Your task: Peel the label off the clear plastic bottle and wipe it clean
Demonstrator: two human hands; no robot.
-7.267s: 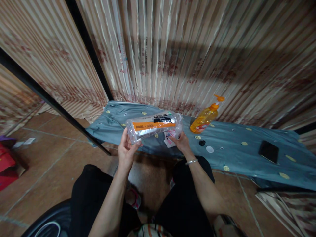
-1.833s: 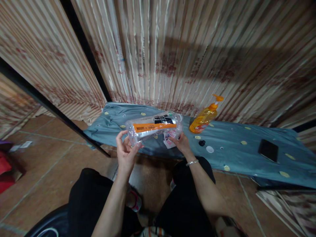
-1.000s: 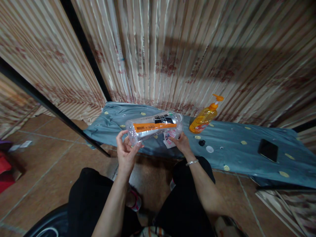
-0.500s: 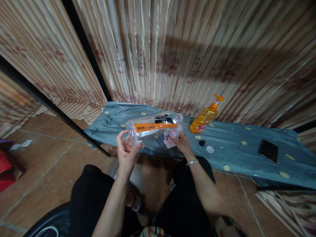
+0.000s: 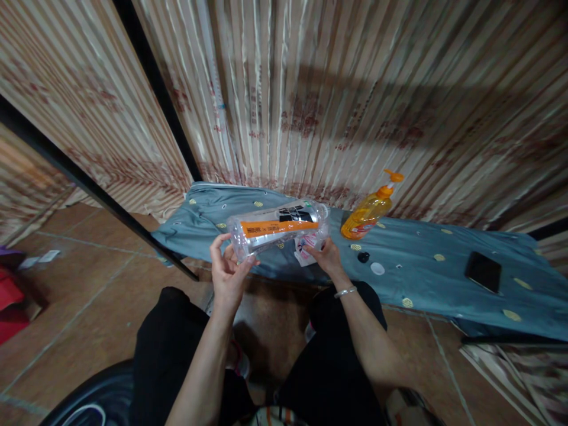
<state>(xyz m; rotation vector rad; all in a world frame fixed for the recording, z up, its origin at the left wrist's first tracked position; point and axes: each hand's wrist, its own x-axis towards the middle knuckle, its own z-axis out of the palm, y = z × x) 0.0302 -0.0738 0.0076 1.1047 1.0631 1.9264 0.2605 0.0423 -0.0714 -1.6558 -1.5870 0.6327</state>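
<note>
A large clear plastic bottle [image 5: 279, 225] with an orange, black and silver label lies sideways in the air over the blue-green cloth. Its base end rests in my left hand [image 5: 228, 269], fingers curled round it. Near the neck end, my right hand [image 5: 326, 255], with a bracelet on the wrist, pinches a crumpled white and pink wrapper or cloth [image 5: 305, 248] against or beside the bottle. The exact contact there is hard to make out. To the right of it stands an orange pump bottle [image 5: 367, 214] with yellow-orange liquid.
On the cloth-covered surface [image 5: 426, 284] lie a small black cap [image 5: 363, 257], a white disc [image 5: 377, 268] and a dark phone [image 5: 483, 272]. Black metal poles [image 5: 155, 89] stand at the left before striped curtains. A black round object [image 5: 97, 393] is at the lower left.
Both hands and the bottle have stayed almost in place. My left knee, in black trousers, has moved slightly to the right.
</note>
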